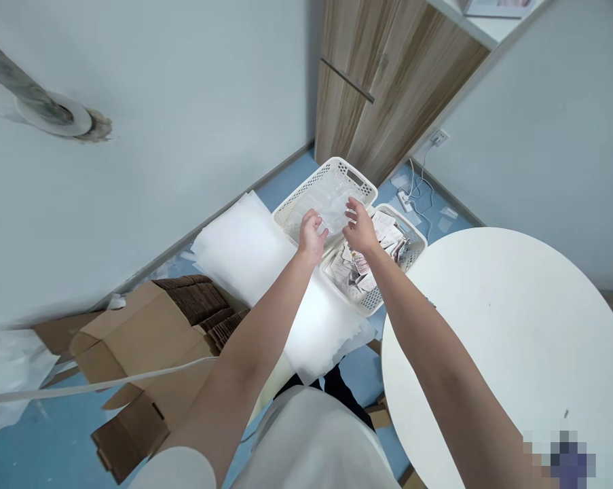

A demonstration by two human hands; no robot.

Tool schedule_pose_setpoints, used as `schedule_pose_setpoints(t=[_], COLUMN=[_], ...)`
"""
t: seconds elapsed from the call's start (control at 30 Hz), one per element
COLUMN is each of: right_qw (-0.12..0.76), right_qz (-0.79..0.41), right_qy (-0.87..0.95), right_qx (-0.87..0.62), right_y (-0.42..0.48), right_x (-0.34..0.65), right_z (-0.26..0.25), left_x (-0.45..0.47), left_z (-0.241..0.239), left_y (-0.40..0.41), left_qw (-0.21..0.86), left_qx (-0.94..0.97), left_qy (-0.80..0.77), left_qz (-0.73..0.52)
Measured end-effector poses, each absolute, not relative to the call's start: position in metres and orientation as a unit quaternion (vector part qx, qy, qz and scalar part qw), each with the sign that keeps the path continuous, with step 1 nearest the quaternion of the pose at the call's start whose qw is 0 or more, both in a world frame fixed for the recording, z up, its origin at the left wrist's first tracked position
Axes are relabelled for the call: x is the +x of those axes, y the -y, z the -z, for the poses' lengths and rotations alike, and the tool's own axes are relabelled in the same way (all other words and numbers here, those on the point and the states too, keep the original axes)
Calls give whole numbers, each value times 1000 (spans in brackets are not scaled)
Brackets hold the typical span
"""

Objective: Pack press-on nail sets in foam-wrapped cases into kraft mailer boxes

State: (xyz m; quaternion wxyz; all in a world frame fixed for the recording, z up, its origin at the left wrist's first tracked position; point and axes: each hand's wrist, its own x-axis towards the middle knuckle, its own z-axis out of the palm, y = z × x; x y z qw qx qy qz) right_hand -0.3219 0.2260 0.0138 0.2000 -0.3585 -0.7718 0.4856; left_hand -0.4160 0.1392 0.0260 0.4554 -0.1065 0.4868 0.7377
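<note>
left hand (312,239) (right (361,231) too) by basket (311,184)

Blind spots, looking down.
Could not tell whether my left hand (313,239) or right hand (360,229) touched the clear bags (327,193) in the far basket (312,183). My right forearm (413,319) hid part of the near basket (372,302); print on its packets (383,225) too small to read. My left forearm (263,333) covered some brown cardboard (138,326). Round table (514,326) ran off the right and bottom edges, pole (15,75) off the left. Blocky blur (571,465) masked the lower right.
</note>
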Motion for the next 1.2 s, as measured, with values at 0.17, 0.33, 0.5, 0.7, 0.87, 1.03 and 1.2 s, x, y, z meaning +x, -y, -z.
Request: schedule_pose_setpoints(t=[0.17,0.33,0.5,0.7,0.87,1.03,1.2], right_qw=[270,329,367,367,362,394,431], right_qz=[-519,-536,-554,-588,-609,-638,-639], right_qy=[702,621,552,487,456,381,301], right_qx=[-405,-468,-504,-531,-539,-541,-562], right_y=[-207,-183,-146,-85,-32,6,32], right_x=[-299,-257,-182,-64,32,108,158], right_z=[-28,-46,-61,-74,-84,-80,-67], left_x=[-395,-360,-301,-214,-142,-74,-22], left_z=[-40,-47,-51,-62,-71,-74,-68], left_y=[-128,-118,-99,-55,-19,4,17], left_qw=[424,386,362,488,573,663,675], left_qx=[-75,14,115,209,281,307,339], left_qy=[-502,-558,-601,-584,-565,-532,-537], left_qz=[-750,-734,-703,-614,-523,-428,-375])
